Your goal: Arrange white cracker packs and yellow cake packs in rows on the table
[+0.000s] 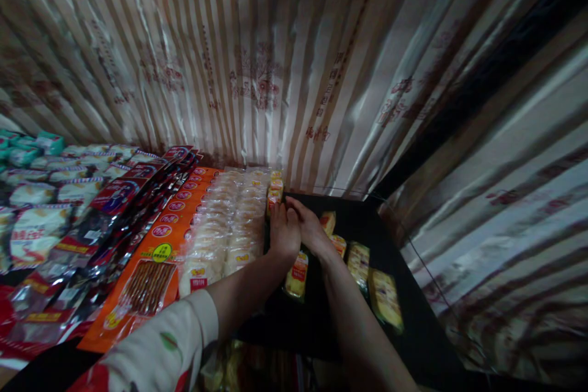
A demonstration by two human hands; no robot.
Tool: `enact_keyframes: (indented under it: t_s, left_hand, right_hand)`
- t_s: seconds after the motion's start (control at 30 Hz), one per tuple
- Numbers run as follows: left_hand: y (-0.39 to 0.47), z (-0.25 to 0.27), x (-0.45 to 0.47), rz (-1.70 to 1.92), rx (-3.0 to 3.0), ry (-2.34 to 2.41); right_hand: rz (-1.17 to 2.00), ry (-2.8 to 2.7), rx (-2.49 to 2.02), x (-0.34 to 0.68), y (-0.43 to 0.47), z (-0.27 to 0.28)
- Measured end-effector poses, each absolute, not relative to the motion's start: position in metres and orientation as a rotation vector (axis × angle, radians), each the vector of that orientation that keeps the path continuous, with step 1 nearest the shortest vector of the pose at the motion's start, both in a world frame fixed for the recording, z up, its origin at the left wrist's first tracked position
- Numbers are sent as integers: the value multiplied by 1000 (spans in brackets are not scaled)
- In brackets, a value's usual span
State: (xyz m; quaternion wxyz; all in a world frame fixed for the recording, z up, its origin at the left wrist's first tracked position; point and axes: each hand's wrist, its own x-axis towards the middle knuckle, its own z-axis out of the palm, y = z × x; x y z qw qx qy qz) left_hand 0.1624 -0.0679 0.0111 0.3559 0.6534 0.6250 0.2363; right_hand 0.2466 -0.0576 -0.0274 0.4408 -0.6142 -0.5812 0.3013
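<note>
My hands are close together over the black shelf. With its fingers pressed together, my left hand grips the near end of a small wrapped yellow cake, which is partly hidden. That cake is in a short row running back to the curtain. Right beside it, my right hand has its visible fingers stretched toward the same row, and its lower fingers are hidden. Another wrapped cake with a red label lies between my forearms. To the right of my right wrist are several more yellow packs, including a larger one.
Clear packs of pale round pastries line the left side, then orange snack bags, dark red packs and white bags. A striped curtain hangs behind. A dark pole slants at right above the black shelf.
</note>
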Motion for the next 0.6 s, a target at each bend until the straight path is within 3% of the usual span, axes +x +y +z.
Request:
enact_keyframes:
  t_s: [0.3,0.6]
  left_hand:
    - [-72,5,154,614,1647,1563]
    - [-72,3,152,567,1803,1525]
  right_hand:
    - [962,-874,-1222,265,-74,15]
    - [908,-700,-1173,266,-79,28]
